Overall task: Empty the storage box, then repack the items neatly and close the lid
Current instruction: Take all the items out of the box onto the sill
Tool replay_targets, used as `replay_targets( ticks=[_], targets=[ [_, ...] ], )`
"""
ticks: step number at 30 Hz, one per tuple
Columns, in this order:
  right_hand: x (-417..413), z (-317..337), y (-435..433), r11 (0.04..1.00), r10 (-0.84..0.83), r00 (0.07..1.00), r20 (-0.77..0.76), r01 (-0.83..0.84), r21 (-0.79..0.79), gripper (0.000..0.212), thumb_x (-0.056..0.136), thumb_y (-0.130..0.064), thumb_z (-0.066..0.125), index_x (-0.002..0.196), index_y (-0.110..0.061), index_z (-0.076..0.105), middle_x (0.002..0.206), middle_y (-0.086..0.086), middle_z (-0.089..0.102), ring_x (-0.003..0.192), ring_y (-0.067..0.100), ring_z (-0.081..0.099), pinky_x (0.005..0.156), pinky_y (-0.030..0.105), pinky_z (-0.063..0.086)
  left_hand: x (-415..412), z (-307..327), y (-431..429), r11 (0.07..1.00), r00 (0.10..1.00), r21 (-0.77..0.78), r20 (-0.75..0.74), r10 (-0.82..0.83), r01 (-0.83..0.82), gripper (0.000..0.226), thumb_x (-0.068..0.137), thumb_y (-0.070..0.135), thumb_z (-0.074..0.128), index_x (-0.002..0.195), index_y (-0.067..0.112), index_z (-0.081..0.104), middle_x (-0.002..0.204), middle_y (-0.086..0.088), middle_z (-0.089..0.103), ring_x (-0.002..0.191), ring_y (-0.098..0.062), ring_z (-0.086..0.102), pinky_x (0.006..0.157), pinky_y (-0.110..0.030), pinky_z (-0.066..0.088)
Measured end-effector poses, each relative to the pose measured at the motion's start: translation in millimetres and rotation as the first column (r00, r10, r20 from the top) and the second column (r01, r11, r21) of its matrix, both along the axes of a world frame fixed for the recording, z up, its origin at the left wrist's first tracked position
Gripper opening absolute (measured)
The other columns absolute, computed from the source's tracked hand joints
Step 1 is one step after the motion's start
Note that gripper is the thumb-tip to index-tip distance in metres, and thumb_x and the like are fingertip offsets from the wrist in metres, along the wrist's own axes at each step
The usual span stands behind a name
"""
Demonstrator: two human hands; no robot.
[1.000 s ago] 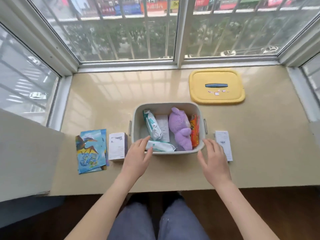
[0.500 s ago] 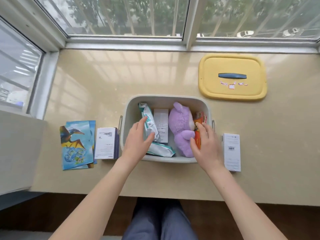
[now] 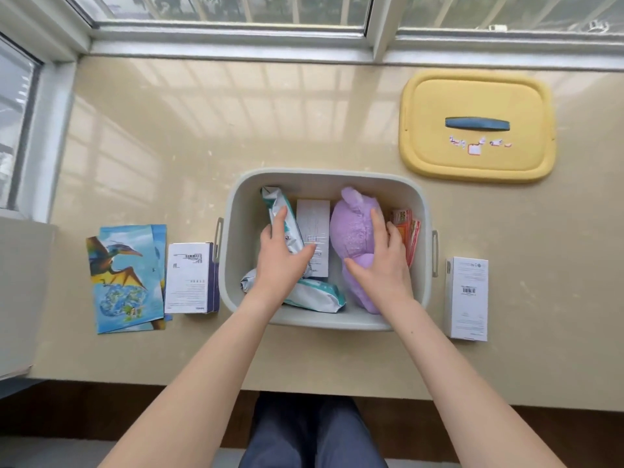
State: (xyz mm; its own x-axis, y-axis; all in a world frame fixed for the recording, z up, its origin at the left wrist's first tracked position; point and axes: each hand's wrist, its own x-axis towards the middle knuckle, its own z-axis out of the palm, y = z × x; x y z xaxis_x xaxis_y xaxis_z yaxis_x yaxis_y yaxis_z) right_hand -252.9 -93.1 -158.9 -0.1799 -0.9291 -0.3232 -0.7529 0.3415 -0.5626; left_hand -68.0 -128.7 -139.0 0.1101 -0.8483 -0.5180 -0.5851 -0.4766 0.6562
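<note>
The grey storage box (image 3: pixel 324 175) stands open in the middle of the beige sill. My left hand (image 3: pixel 280 261) reaches inside and grips an upright white-and-teal packet (image 3: pixel 271 199), thumb on one side and fingers on the other. My right hand (image 3: pixel 383 265) holds the purple plush toy (image 3: pixel 351 228), its fingers tucked between the toy and the orange packets (image 3: pixel 407 228). A white carton (image 3: pixel 314 214) stands between the packet and the toy. A second teal packet (image 3: pixel 319 295) lies along the near wall. The yellow lid (image 3: pixel 479 92) lies flat at the far right.
Left of the box lie a dinosaur picture booklet (image 3: pixel 125 278) and a white carton (image 3: pixel 189 282). Another white carton (image 3: pixel 467 298) lies to the right. Window frames border the sill at the back and left. My knees show below the sill's near edge.
Both hands moved from the box's near rim down into it. The left one closed round the upright packet, the right one round the plush toy. The camera tilted down and closer.
</note>
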Motion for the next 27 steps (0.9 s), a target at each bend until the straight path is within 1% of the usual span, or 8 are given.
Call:
replay_targets(
  ticks=[5, 10, 12, 14, 17, 21, 24, 27],
  targets=[
    [13.5, 2.8, 11.5, 0.999, -0.048, 0.994, 0.098, 0.046, 0.024, 0.108, 0.073, -0.027, 0.078, 0.149, -0.055, 0.007, 0.152, 0.015, 0.027, 0.123, 0.037, 0.050, 0.098, 0.042, 0.047, -0.6, 4.9, -1.4, 0.999, 0.999, -0.018, -0.004, 0.041, -0.041, 0.079, 0.081, 0.017, 0.065, 0.148, 0.034, 0.028, 0.134, -0.003, 0.043, 0.100, -0.010, 0.045, 0.086, -0.023, 0.033],
    [14.4, 0.7, 8.4, 0.992, -0.108, 0.985, 0.136, 0.115, -0.043, 0.099, 0.075, -0.016, 0.073, 0.150, -0.050, 0.019, 0.140, 0.011, 0.037, 0.115, 0.030, 0.052, 0.093, 0.032, 0.045, 2.7, 5.6, -1.1, 0.989, 0.988, -0.041, -0.068, 0.141, -0.145, 0.075, 0.076, 0.007, 0.063, 0.144, 0.030, 0.040, 0.129, 0.002, 0.057, 0.104, -0.015, 0.055, 0.087, -0.023, 0.042],
    [13.6, 3.0, 8.6, 0.988, -0.124, 0.983, 0.135, 0.135, -0.073, 0.093, 0.075, -0.015, 0.072, 0.150, -0.044, 0.027, 0.141, 0.010, 0.038, 0.118, 0.028, 0.051, 0.094, 0.029, 0.042, 8.2, 8.9, 1.5, 0.979, 0.972, -0.028, -0.130, 0.197, -0.202, 0.073, 0.075, 0.004, 0.062, 0.141, 0.030, 0.045, 0.120, 0.005, 0.061, 0.090, -0.013, 0.059, 0.081, -0.019, 0.046],
    [11.9, 7.7, 11.4, 0.983, -0.147, 0.979, 0.145, 0.160, -0.086, 0.087, 0.075, -0.015, 0.073, 0.149, -0.040, 0.034, 0.146, 0.009, 0.038, 0.127, 0.023, 0.045, 0.094, 0.021, 0.035, 14.2, 13.6, 5.1, 0.972, 0.955, -0.010, -0.192, 0.228, -0.234, 0.072, 0.075, 0.004, 0.062, 0.140, 0.031, 0.046, 0.115, 0.004, 0.063, 0.074, -0.008, 0.053, 0.071, -0.014, 0.045],
    [8.0, 17.7, 16.5, 0.977, -0.162, 0.973, 0.166, 0.181, -0.111, 0.083, 0.075, -0.016, 0.075, 0.147, -0.036, 0.040, 0.149, 0.007, 0.039, 0.136, 0.018, 0.038, 0.097, 0.013, 0.028, 20.9, 23.5, 8.6, 0.965, 0.926, 0.008, -0.279, 0.255, -0.263, 0.073, 0.068, 0.016, 0.062, 0.135, 0.040, 0.048, 0.125, -0.008, 0.061, 0.081, -0.014, 0.052, 0.079, -0.029, 0.047],
    [5.5, 41.5, 20.5, 0.969, -0.189, 0.959, 0.213, 0.217, -0.115, 0.081, 0.074, -0.019, 0.077, 0.145, -0.038, 0.043, 0.151, 0.001, 0.041, 0.137, 0.011, 0.037, 0.098, 0.013, 0.029, 26.9, 53.7, 12.8, 0.968, 0.911, -0.006, -0.338, 0.235, -0.252, 0.071, 0.067, 0.015, 0.063, 0.131, 0.045, 0.050, 0.125, -0.001, 0.063, 0.093, -0.014, 0.060, 0.086, -0.039, 0.052],
    [4.1, 69.0, 26.0, 0.950, -0.235, 0.916, 0.326, 0.287, -0.122, 0.082, 0.071, -0.020, 0.079, 0.143, -0.037, 0.045, 0.146, -0.006, 0.046, 0.135, 0.010, 0.043, 0.108, 0.026, 0.037, 34.3, 84.4, 18.3, 0.970, 0.900, -0.038, -0.384, 0.209, -0.241, 0.070, 0.075, 0.003, 0.063, 0.134, 0.039, 0.050, 0.120, 0.003, 0.066, 0.098, -0.009, 0.066, 0.079, -0.032, 0.056],
    [1.3, 106.2, 35.2, 0.934, -0.251, 0.901, 0.353, 0.322, -0.156, 0.081, 0.071, -0.016, 0.081, 0.143, -0.033, 0.047, 0.144, -0.011, 0.049, 0.134, 0.005, 0.043, 0.109, 0.026, 0.037, 41.3, 122.5, 26.5, 0.973, 0.885, -0.051, -0.428, 0.182, -0.225, 0.069, 0.081, -0.005, 0.061, 0.135, 0.037, 0.050, 0.114, 0.005, 0.068, 0.095, -0.005, 0.068, 0.067, -0.021, 0.054]
  ],
)
